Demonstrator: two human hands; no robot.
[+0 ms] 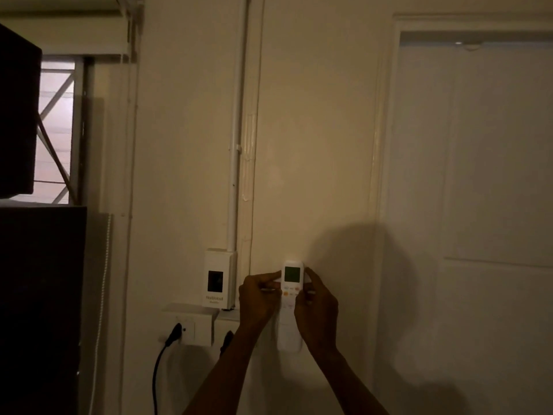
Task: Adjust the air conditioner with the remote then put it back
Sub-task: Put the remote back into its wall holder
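A white air-conditioner remote (291, 283) with a small greenish screen stands upright against the cream wall, low in the middle of the view. Its lower half sits in a white wall holder (289, 336). My left hand (259, 298) grips the remote's left edge, thumb and fingers near the buttons. My right hand (315, 307) holds its right edge. Both forearms reach up from the bottom of the frame. The air conditioner itself is not in view.
Left of the remote a white breaker box (219, 278) hangs under a white conduit pipe (235, 145). Below it a socket block (188, 323) holds a black plug and cable. Dark furniture (39, 295) fills the left side. A white door (478, 175) is at right.
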